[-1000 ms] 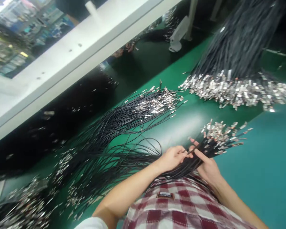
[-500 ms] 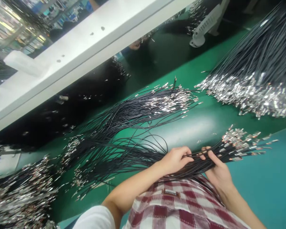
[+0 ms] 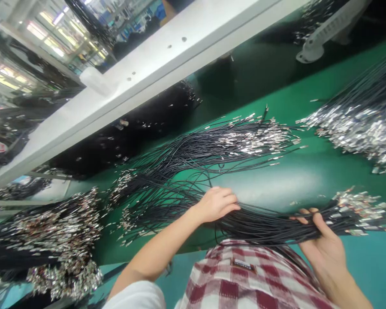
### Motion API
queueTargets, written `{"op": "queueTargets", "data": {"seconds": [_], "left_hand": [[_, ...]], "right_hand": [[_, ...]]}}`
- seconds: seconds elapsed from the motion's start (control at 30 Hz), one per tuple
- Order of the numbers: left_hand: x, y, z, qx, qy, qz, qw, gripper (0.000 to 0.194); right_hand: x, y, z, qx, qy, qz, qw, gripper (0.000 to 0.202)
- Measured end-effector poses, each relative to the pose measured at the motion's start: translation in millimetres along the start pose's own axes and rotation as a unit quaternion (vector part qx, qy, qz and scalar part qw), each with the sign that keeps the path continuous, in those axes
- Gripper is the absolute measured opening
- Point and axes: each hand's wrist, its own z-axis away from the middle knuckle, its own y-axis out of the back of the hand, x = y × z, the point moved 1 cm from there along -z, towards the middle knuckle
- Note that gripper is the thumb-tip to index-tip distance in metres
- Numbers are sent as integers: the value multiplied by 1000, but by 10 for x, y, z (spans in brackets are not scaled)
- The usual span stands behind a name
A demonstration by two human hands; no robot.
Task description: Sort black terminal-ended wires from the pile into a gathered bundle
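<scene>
A bundle of thin black cables (image 3: 263, 223) with shiny metal terminals stretches along the table's near edge, in front of a checked apron. My left hand (image 3: 219, 203) is closed over the bundle, with its fingers curled on the cables. Around the other end, close to the terminals (image 3: 357, 206), my right hand (image 3: 324, 240) is wrapped from below, thumb and fingertips showing on top. To the left, the cables fan out loosely beyond my left hand. Another black cable bundle (image 3: 193, 148) lies farther back on the green table (image 3: 276, 180).
A large pile of terminal-ended cables (image 3: 366, 128) lies at the right, with another heap (image 3: 61, 227) at the left edge. A white metal beam (image 3: 141, 64) crosses above the table. Behind it hangs a white bracket (image 3: 312, 51), and dark cables (image 3: 141, 124) lie in shadow.
My left hand has slid left along the bundle, away from my right hand, so the hands are farther apart. The view has shifted, moving the table's contents rightward in the picture.
</scene>
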Motion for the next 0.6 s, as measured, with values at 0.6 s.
{"op": "queueTargets", "data": {"seconds": [0.6], "left_hand": [[564,-410,-535,-3,97,285,954,26]], "right_hand": [[23,-351,146,-48,83,98,991,34]]}}
